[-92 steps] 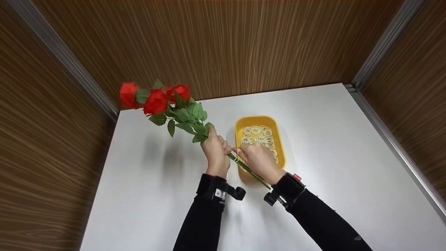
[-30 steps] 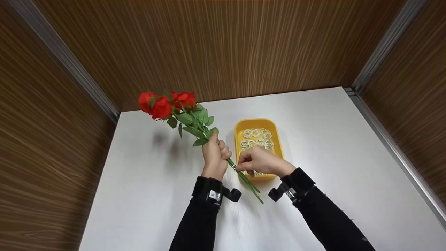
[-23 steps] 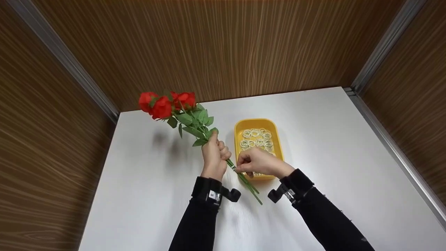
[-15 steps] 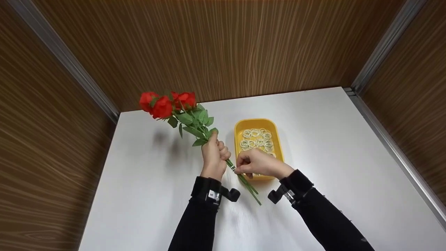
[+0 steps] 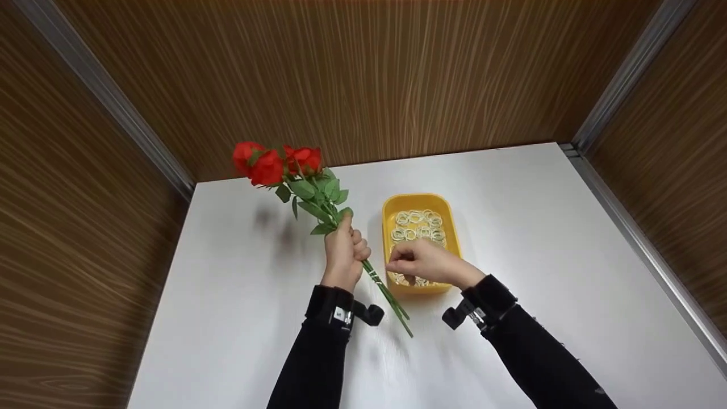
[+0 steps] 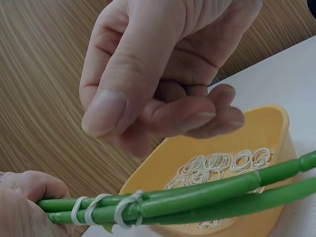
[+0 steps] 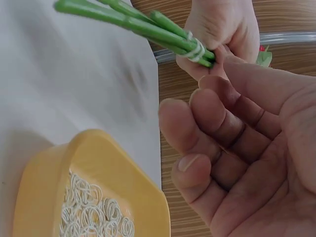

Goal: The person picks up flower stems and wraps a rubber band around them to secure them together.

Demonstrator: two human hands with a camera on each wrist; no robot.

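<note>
The bunch of artificial roses [image 5: 295, 182] is gripped at its banded stems [image 6: 197, 200] by the left hand [image 5: 343, 255], lifted above the counter [image 5: 539, 238]. The right hand [image 5: 423, 264], just beside, is loosely curled and holds nothing, over the yellow tray [image 5: 389, 207] of rubber bands [image 5: 419, 224]. The bunch is judged light; the stiff stems are best held near the band [image 6: 106, 210].

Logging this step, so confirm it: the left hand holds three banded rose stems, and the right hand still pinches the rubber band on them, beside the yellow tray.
Wrong in one respect. The right hand pinches nothing; it is off the rubber band, fingers loosely curled, as the left wrist view shows. The left hand does hold the banded rose stems beside the yellow tray.
</note>
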